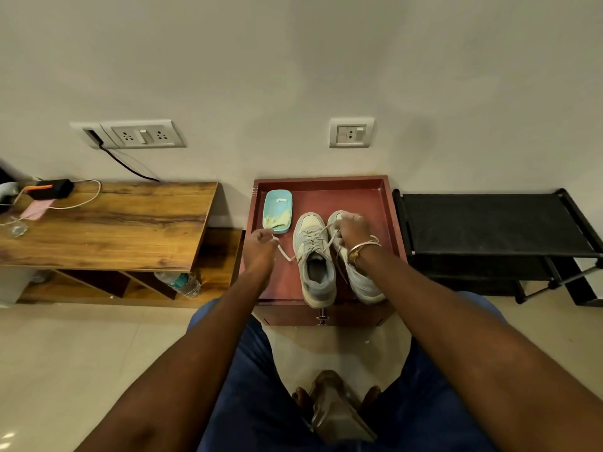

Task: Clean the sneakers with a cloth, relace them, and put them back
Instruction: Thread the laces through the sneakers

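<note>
Our left hand [259, 247] has its fingers curled in and pinches one end of the pale shoelace [284, 253], which sags from the fingertips and runs across to the left-side sneaker [315, 267]. Our right hand [354, 228], a bangle [363, 246] at its wrist, is curled around the other strands of that lace, drawn up tight from the eyelets. This hand rests over the toe of the right-side sneaker [363, 283]. Both grey-and-cream sneakers stand side by side, toes to the wall, on the red tray-topped cabinet [326, 194]. Just beside the left-side sneaker lies a teal dish [277, 203] with a yellowish cloth [279, 220] in its near end. A wooden table [114, 220] stands to the left and a black shoe rack [489, 223] to the right.
</note>
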